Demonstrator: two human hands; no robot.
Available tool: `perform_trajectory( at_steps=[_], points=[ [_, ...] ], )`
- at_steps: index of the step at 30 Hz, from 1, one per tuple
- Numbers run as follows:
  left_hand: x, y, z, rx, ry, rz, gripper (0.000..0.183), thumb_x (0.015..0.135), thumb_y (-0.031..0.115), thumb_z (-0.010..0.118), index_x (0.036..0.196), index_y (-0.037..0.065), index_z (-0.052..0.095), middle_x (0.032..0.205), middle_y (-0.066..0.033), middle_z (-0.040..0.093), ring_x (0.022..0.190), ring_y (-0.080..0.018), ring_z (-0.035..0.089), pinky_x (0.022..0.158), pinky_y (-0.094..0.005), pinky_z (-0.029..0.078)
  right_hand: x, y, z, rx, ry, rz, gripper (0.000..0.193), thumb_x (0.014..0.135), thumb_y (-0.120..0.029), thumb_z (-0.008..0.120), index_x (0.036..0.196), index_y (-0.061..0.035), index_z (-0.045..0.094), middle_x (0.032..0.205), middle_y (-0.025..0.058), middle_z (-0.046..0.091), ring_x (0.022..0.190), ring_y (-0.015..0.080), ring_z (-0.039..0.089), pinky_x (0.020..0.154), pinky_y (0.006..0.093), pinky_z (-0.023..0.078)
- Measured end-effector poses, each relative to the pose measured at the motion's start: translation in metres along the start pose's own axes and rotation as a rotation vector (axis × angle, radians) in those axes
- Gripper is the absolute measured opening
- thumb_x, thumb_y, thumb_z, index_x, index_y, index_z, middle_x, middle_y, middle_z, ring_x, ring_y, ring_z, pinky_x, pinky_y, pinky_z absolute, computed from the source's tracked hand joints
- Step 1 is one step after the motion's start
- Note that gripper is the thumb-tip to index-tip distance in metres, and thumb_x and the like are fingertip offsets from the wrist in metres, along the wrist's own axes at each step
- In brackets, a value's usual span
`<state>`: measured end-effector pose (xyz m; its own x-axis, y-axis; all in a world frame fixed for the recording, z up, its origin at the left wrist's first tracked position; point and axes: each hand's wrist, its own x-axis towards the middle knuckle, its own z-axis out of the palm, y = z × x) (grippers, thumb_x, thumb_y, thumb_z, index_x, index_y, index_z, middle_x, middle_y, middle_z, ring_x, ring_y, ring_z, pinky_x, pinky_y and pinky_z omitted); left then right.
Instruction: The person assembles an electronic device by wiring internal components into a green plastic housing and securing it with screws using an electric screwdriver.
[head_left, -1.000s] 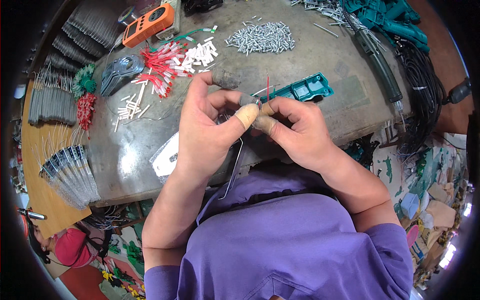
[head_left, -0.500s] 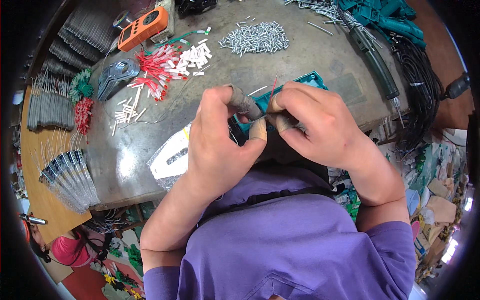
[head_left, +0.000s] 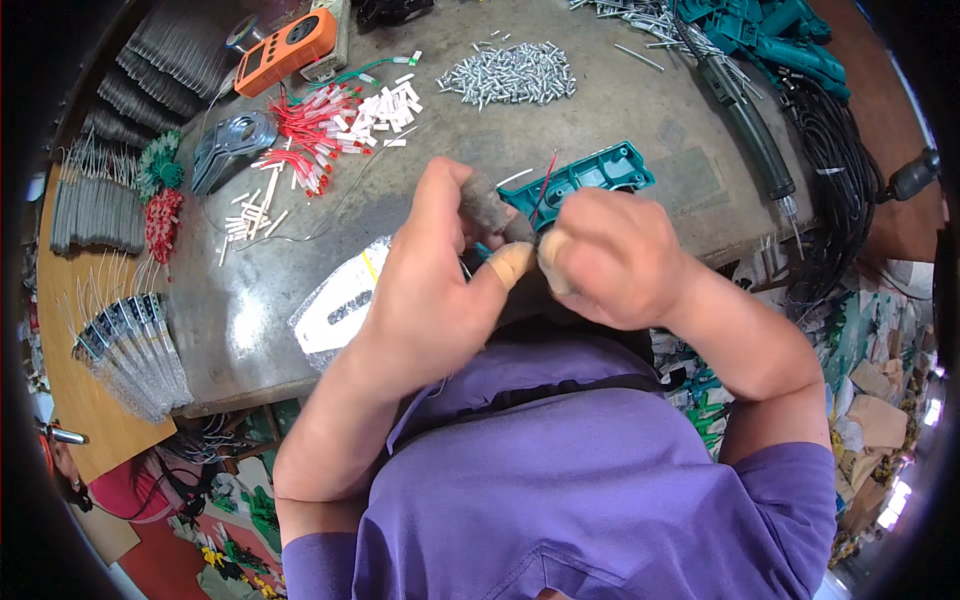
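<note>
My left hand (head_left: 435,275), with wrappings on its thumb and forefinger, is closed in a pinch at the near edge of the bench. A thin red wire (head_left: 546,186) rises from between the two hands, its lower end hidden at the left fingertips. Close beside it, my right hand (head_left: 618,255) is curled closed, its thumb wrapped too; whatever it pinches is hidden. Just beyond the fingers lies a teal plastic housing half (head_left: 625,165), open side up, partly covered by the hands. A short white sleeve (head_left: 515,179) sticks out near the left forefinger.
A bubble-wrapped white part (head_left: 345,310) lies left of my forearm. Farther back are a screw pile (head_left: 510,75), white sleeves (head_left: 385,115), red-wired parts (head_left: 310,130) and an orange meter (head_left: 285,52). An electric screwdriver (head_left: 755,140) and black cables (head_left: 835,170) occupy the right.
My right hand has turned and curled more tightly, sinking slightly nearer me. More of the teal housing shows. The red wire now leans with its base nearer the left fingertips.
</note>
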<state>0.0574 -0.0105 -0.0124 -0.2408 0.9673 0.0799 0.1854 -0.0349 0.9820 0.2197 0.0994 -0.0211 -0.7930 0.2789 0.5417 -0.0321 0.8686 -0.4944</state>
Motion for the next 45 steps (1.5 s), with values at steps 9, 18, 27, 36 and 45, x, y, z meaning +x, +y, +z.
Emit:
perform_trajectory(
  at_steps=[9,18,27,36,45],
  points=[
    [-0.004,-0.007,-0.006,0.621,0.065,0.485,0.048,0.081,0.0,0.072,0.115,-0.001,0.039,0.091,-0.0115,0.059,0.089,-0.0188,0.062,0.083,-0.0332,0.05,0.002,-0.008,-0.006,0.075,-0.12,0.113,0.013,0.083,-0.01,0.056,0.093,-0.0036,0.051,0.076,0.0135,0.059,0.066,0.0373,0.059,0.059,0.0439,0.046],
    [0.003,-0.016,-0.01,0.568,0.1,0.685,0.041,0.072,-0.005,0.071,0.105,-0.002,0.047,0.084,-0.0121,0.059,0.075,-0.028,0.062,0.101,-0.0513,0.045,0.006,-0.001,-0.003,0.546,-0.206,0.491,0.019,0.082,-0.014,0.061,0.097,-0.006,0.053,0.073,0.0094,0.059,0.063,0.0298,0.061,0.053,0.0423,0.047],
    [-0.002,-0.009,-0.015,0.342,0.011,0.287,0.043,0.08,0.001,0.072,0.107,0.004,0.039,0.091,-0.0034,0.06,0.089,-0.0122,0.06,0.117,-0.048,0.022,0.012,-0.006,-0.012,0.184,-0.164,0.306,0.029,0.084,-0.014,0.059,0.111,-0.0026,0.055,0.076,0.0127,0.062,0.068,0.0313,0.064,0.052,0.0394,0.05],
    [-0.001,0.0,-0.006,0.079,0.135,0.136,0.042,0.072,-0.002,0.073,0.104,0.001,0.047,0.083,-0.0091,0.058,0.074,-0.0237,0.062,0.103,-0.0511,0.043,0.004,-0.011,-0.005,0.288,-0.042,0.434,0.02,0.087,-0.011,0.052,0.106,-0.0038,0.049,0.077,0.0163,0.059,0.063,0.035,0.059,0.054,0.0426,0.045],
    [-0.006,-0.002,-0.01,0.077,0.028,0.141,0.04,0.076,-0.002,0.072,0.102,0.007,0.043,0.088,-0.0037,0.061,0.082,-0.0179,0.061,0.11,-0.0518,0.033,-0.006,0.002,-0.009,-0.201,-0.026,-0.091,0.027,0.077,-0.005,0.062,0.103,-0.0069,0.054,0.076,0.008,0.061,0.06,0.0276,0.061,0.052,0.0389,0.049]
  ],
)
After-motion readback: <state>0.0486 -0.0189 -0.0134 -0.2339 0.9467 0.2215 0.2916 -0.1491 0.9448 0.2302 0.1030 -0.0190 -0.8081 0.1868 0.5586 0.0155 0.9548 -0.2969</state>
